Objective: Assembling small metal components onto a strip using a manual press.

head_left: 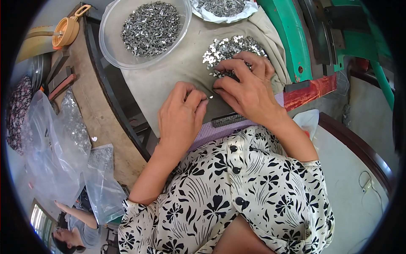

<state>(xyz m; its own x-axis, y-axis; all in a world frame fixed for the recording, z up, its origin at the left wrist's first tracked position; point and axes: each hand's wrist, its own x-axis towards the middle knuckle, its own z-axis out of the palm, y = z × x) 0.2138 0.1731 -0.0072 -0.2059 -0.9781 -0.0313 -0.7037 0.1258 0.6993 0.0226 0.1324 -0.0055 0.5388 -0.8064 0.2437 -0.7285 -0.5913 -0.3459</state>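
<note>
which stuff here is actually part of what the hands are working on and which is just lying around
In use:
- left hand, pinching one small metal piece
- right hand, resting on the pile of shiny metal pieces
- beige cloth under both
- dark slotted strip by the wrists

Lying about:
- clear bowl of grey metal bits
- clear plastic bags
- orange jug
- green machine frame

Only one view is given, taken from a camera worn on the head. It is pointed steeply down and a little forward, so the person's own patterned shirt [237, 190] fills the lower part. The bench [169, 76] is seen from close above. Straight edges are bent near the dark round rim by the fisheye lens.
</note>
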